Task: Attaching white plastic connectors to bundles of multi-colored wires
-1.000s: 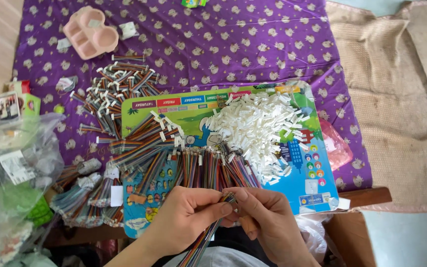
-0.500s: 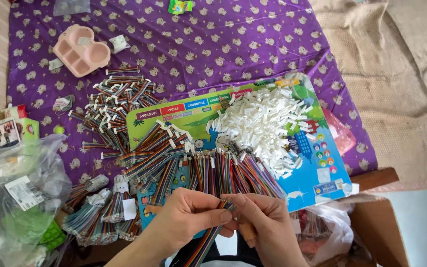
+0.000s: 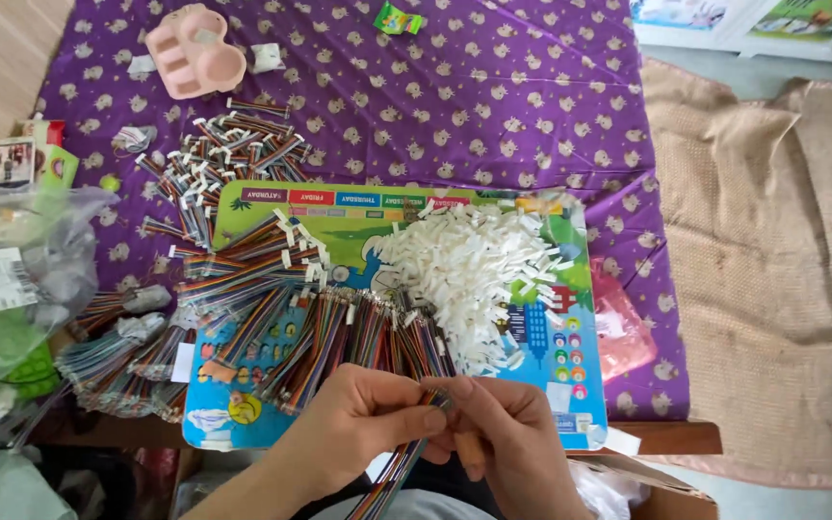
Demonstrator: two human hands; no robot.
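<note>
Head view, looking down at the lap edge of a board.

- Left hand: curled, thumb and forefinger pinched on the upper end of a multicoloured ribbon cable; cable trails down and away below the wrist, toward the body.
- Right hand: fingers bent inward, tips meeting the same cable end just beside the left thumb; both hands touching at the pinch. Whether a white piece sits between the tips: cannot tell, hidden by the fingers.
- Directly beyond the knuckles: fanned row of loose ribbon cables on a colourful picture board.
- Beyond and to the right of the right hand: heap of small white connector housings, near, within reach.
- Beyond and left of the left hand: bundles of finished-looking cables with white ends on a purple patterned cloth; pink moulded tray far beyond.
- Far left of the left hand: clear plastic bags.

Handling note, as judgement: best kept pinched close to the cable tip, wires flat and in colour order, end square to the opposing fingers; gentle straight push, no twisting, so thin pins do not bend.
</note>
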